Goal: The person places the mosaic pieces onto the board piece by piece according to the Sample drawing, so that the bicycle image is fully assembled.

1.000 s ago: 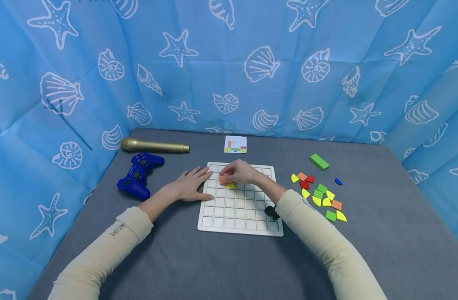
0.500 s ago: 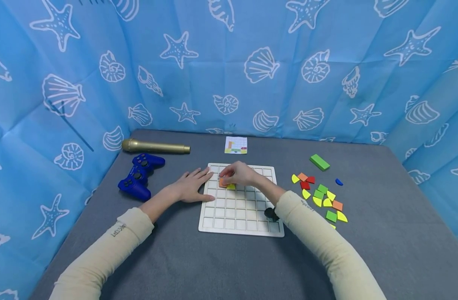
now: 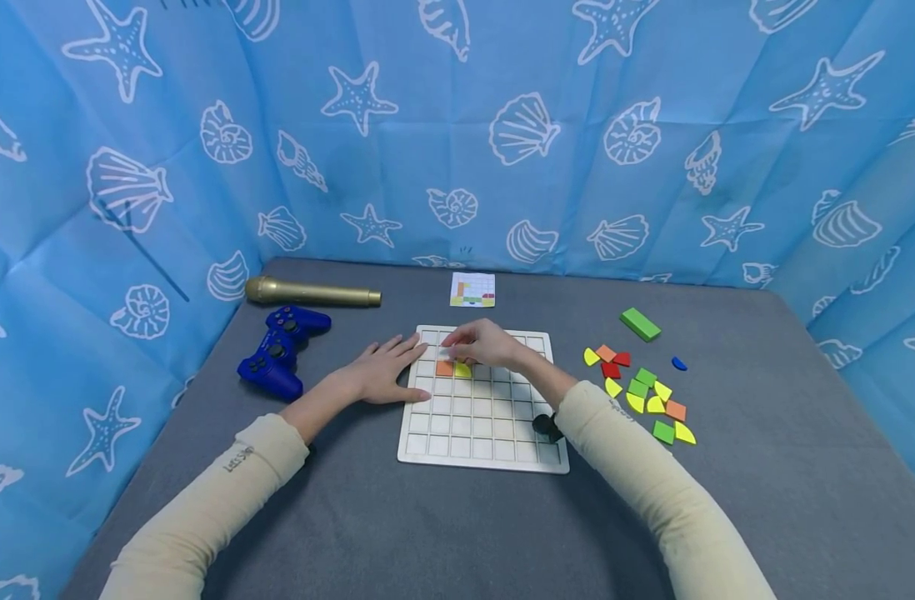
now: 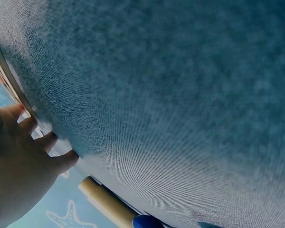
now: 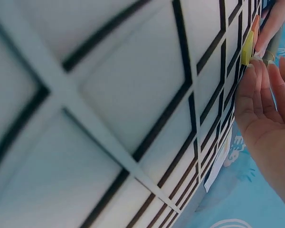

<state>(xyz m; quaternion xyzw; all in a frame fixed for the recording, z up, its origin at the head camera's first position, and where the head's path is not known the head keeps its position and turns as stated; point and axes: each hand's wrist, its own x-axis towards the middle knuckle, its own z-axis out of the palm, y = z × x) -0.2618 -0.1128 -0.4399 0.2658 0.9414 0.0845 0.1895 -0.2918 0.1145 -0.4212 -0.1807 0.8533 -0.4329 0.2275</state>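
A white square board [image 3: 442,423] with a raised grid lies mid-table. An orange square tile [image 3: 445,368] and a yellow quarter-round tile [image 3: 463,370] sit side by side in its cells, towards the upper left. My left hand [image 3: 382,371] rests palm down with spread fingers on the board's left edge; the left wrist view catches those fingers [image 4: 61,161] at the rim. My right hand [image 3: 482,343] hovers just over the two tiles, thumb and forefinger apart. In the right wrist view its bent fingers [image 5: 249,88] are right beside the yellow tile [image 5: 247,49], with nothing gripped.
Right of the board lies a scatter of green [image 3: 663,432], red [image 3: 611,370], yellow and orange tiles, plus a green block [image 3: 641,325] and a small blue piece [image 3: 678,363]. A patterned card [image 3: 473,290] lies behind. A gold microphone [image 3: 315,293] and blue game controller [image 3: 281,350] lie left.
My right fingers have let go of the orange tile and lifted slightly up and away, so the tile now shows fully in its cell. My left hand has stayed in place.
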